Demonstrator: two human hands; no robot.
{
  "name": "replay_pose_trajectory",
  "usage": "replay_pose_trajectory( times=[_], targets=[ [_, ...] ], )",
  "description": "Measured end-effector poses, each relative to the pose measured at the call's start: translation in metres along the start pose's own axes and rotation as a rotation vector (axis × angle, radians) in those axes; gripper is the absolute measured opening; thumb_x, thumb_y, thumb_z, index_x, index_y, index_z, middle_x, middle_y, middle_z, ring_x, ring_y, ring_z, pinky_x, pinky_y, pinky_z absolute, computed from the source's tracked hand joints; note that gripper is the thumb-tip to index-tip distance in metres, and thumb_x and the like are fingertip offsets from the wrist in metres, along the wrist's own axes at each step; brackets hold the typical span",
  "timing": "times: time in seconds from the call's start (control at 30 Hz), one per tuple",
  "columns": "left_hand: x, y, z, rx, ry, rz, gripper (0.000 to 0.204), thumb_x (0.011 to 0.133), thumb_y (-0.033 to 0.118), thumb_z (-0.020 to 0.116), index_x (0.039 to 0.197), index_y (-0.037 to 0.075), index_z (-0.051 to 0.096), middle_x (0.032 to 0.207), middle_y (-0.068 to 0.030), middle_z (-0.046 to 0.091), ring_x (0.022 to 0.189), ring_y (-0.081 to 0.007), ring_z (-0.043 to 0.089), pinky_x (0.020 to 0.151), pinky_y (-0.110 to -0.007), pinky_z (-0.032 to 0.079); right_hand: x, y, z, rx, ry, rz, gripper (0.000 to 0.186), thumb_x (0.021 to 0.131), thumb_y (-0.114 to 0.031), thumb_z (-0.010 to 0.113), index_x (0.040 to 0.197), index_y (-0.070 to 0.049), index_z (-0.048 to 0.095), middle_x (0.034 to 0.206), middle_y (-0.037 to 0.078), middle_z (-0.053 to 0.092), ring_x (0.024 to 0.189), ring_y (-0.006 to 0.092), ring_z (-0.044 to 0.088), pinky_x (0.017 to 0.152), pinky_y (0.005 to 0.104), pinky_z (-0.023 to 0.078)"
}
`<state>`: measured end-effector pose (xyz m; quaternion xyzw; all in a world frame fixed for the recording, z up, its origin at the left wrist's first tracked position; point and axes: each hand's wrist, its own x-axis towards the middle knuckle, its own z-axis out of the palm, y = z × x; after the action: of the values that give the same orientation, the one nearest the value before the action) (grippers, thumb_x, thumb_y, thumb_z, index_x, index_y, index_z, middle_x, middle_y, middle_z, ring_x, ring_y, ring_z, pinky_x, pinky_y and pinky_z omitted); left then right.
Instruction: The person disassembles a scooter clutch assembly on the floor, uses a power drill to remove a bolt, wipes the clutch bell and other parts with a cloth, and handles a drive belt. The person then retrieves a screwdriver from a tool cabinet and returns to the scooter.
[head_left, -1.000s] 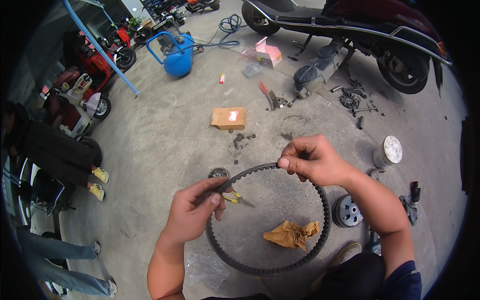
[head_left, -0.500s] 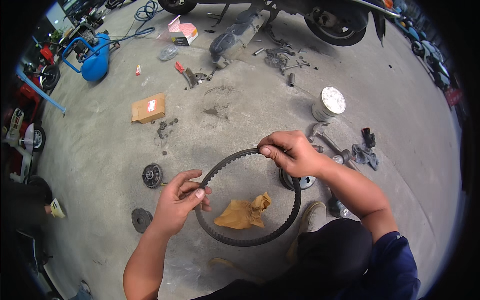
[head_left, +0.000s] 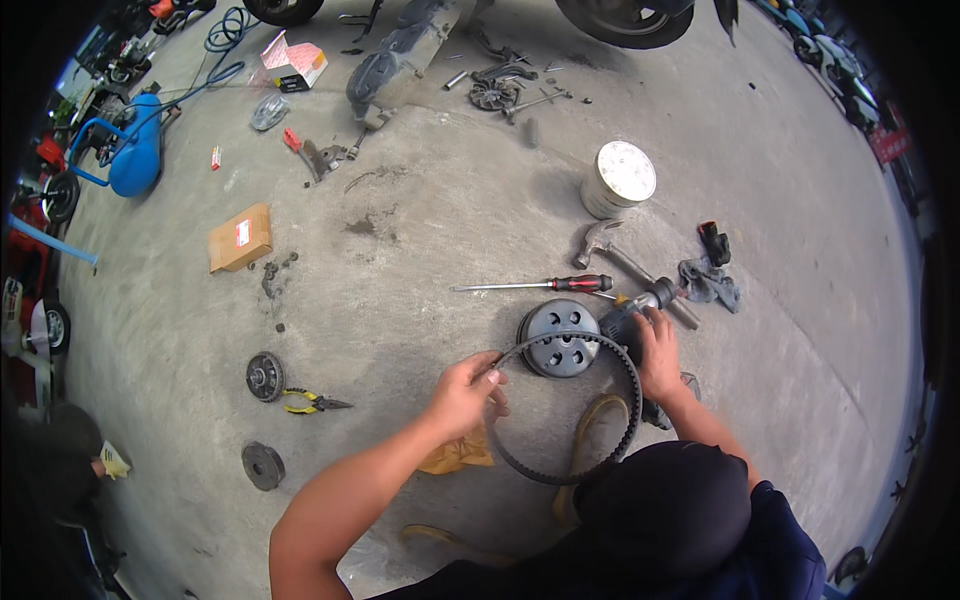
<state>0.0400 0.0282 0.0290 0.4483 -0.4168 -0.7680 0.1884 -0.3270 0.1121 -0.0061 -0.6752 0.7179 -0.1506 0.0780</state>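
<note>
My left hand point(head_left: 465, 395) grips the left side of a black toothed rubber belt point(head_left: 630, 420), whose loop hangs over the floor. My right hand point(head_left: 657, 355) has its fingers curled on a dark power tool point(head_left: 625, 325) just right of a grey clutch drum point(head_left: 550, 360) with round holes. Above the drum lie a red-and-black screwdriver point(head_left: 578, 283) and a claw hammer point(head_left: 602, 240). Crumpled brown paper point(head_left: 450, 458) lies below my left hand, partly hidden. To the left are a round metal part point(head_left: 265, 376), yellow-handled pliers point(head_left: 305, 405) and a dark disc point(head_left: 262, 465).
A white bucket point(head_left: 615, 190), dark rags point(head_left: 710, 280) and a cardboard box point(head_left: 240, 238) lie farther out. Several loose parts surround a metal cover point(head_left: 395, 55) below a raised scooter point(head_left: 620, 25). A blue compressor point(head_left: 135, 150) is at upper left. Someone's shoe point(head_left: 113, 460) shows at left.
My view has swung down and right. My right hand has left the belt and moved down to the power tool; the belt, still in my left hand, has moved right.
</note>
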Motion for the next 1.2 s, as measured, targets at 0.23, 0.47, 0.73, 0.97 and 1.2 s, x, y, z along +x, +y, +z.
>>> replay_pose_trajectory(
  times=[0.23,0.47,0.73,0.97,1.2],
  targets=[
    [0.047,-0.006,0.008,-0.073,0.081,-0.034,0.041,0.111,0.007,0.048,0.149,-0.008,0.044,0.117,-0.0172,0.061,0.09,-0.0218,0.066,0.081,-0.041,0.066,-0.018,-0.006,0.001,-0.115,-0.172,0.347,0.088,0.087,-0.011,0.071,0.164,-0.019,0.029,0.158,0.021,0.038,0.106,0.0487,0.069,0.084,0.0551,0.058],
    [0.046,-0.034,0.01,-0.173,0.271,-0.053,0.043,0.112,0.009,0.048,0.152,-0.005,0.045,0.116,-0.0135,0.06,0.089,-0.0203,0.064,0.078,-0.039,0.064,-0.005,0.035,-0.015,-0.192,-0.163,0.395,0.09,0.084,-0.011,0.073,0.163,-0.015,0.031,0.15,0.025,0.044,0.105,0.0501,0.069,0.084,0.0581,0.058],
    [0.073,-0.042,-0.003,0.057,0.381,-0.116,0.044,0.111,0.01,0.049,0.153,-0.001,0.046,0.111,-0.0112,0.064,0.077,-0.0159,0.063,0.067,-0.036,0.061,0.0,0.034,-0.019,-0.121,-0.157,0.469,0.09,0.082,-0.012,0.077,0.161,-0.017,0.035,0.152,0.023,0.043,0.113,0.0521,0.065,0.091,0.0583,0.057],
    [0.021,-0.084,-0.048,0.28,0.265,-0.127,0.044,0.108,0.007,0.056,0.15,-0.002,0.047,0.098,-0.0084,0.066,0.074,-0.0156,0.064,0.067,-0.033,0.058,-0.002,0.023,-0.025,-0.146,-0.067,0.37,0.083,0.081,-0.017,0.083,0.154,-0.011,0.046,0.145,0.021,0.05,0.131,0.0434,0.054,0.103,0.0528,0.051],
    [0.005,-0.109,-0.018,0.62,0.283,-0.054,0.064,0.091,0.007,0.071,0.151,0.007,0.047,0.11,-0.0195,0.072,0.092,-0.0362,0.073,0.084,-0.045,0.057,0.061,-0.031,-0.025,0.042,-0.089,-0.169,0.083,0.08,-0.049,0.085,0.145,-0.007,0.055,0.141,0.02,0.056,0.128,0.0382,0.056,0.11,0.0511,0.044]
  ],
)
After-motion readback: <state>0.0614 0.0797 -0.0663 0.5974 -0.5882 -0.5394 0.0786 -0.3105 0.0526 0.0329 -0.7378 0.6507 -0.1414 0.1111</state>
